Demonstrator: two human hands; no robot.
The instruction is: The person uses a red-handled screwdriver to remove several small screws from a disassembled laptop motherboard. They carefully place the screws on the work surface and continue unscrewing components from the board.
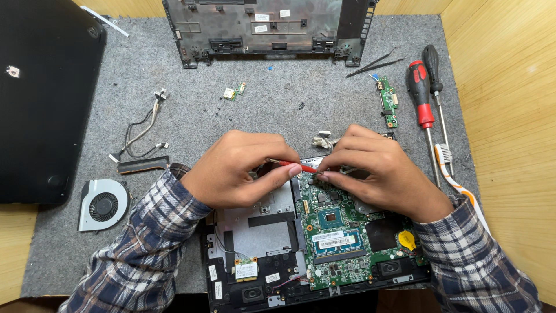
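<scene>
Motherboard (347, 232): green, we see it seated in the right half of the opened laptop base (255, 232), near edge of the grey mat (278, 98), under both of our hands.
Far left: a closed black laptop (46, 98) lies on the wooden bench, partly over the mat's left edge.
Left on mat: a round cooling fan (104, 204) near us; beyond it a flat copper heat pipe (143, 165) and a loose bundle of thin cables (142, 130).
Left hand (237, 168): fingers curled shut, thumb and forefinger pinching the near end of a slim red tool (301, 168); the heel of the hand rests over the base's left half.
Red tool: held level between both hands, just above the board's far edge.
Centre far: an emptied grey laptop shell (260, 29) at the mat's far edge, with a small green circuit piece (234, 91) lying nearer.
Right hand (376, 168): fingers bent closed, tips pressed at the tool's other end and touching the board's far edge; we cannot tell what lies beneath them.
Right on mat: black tweezers (375, 62), a narrow green board (388, 101), a red-handled screwdriver (421, 95), a black-handled screwdriver (433, 69), and a toothbrush (449, 168).
</scene>
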